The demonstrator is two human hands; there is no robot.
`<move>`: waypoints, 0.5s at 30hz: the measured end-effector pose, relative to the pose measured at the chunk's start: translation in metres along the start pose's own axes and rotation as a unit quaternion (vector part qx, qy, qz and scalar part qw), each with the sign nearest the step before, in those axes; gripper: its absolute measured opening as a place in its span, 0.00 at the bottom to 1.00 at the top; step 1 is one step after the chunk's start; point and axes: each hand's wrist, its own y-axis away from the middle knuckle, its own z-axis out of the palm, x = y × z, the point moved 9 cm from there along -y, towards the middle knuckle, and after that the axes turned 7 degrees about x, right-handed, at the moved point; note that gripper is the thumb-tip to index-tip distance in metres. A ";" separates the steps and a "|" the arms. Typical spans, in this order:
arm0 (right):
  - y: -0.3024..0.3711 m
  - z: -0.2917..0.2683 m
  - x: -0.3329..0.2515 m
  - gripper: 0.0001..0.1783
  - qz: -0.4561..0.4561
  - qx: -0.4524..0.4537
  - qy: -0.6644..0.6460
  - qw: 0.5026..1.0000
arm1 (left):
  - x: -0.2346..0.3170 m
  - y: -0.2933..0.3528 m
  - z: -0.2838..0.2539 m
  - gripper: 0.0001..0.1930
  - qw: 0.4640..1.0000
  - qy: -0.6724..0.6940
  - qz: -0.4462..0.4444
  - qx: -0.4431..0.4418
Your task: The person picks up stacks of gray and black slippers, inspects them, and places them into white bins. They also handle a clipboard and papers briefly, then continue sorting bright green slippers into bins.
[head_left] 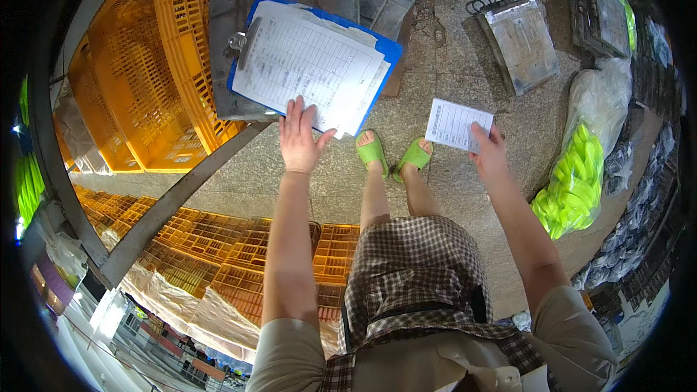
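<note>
My left hand [299, 138] lies with fingers stretched out on the near edge of a sheet of paper [312, 58]. That sheet, printed with a table and partly filled in, is on a blue clipboard [390, 51] with a metal clip [238, 41] at its left end. The clipboard rests on a dark, worn metal surface. In my right hand [490, 149], pinched between thumb and fingers at its right edge, is a small white card [451, 123] with printed rows. The card is held apart from the clipboard, above the floor.
Tall yellow plastic crates [131, 65] stand at the left, and more orange crates [239, 247] fill the lower left. A metal bar [185, 189] crosses there. At the right are a metal plate with loops [519, 43] and a clear bag of bright green items [577, 174].
</note>
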 end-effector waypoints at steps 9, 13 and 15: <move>0.033 -0.015 0.055 0.12 0.059 0.028 0.017 0.998 | -0.007 -0.005 -0.017 0.28 0.999 -0.031 0.003 0.029; 0.037 -0.015 0.062 0.12 0.071 0.006 0.004 0.997 | -0.004 0.003 -0.022 0.21 0.997 -0.024 -0.023 0.074; 0.037 -0.021 0.066 0.12 0.082 0.015 0.009 0.996 | -0.004 0.006 -0.022 0.19 0.996 -0.004 -0.037 0.080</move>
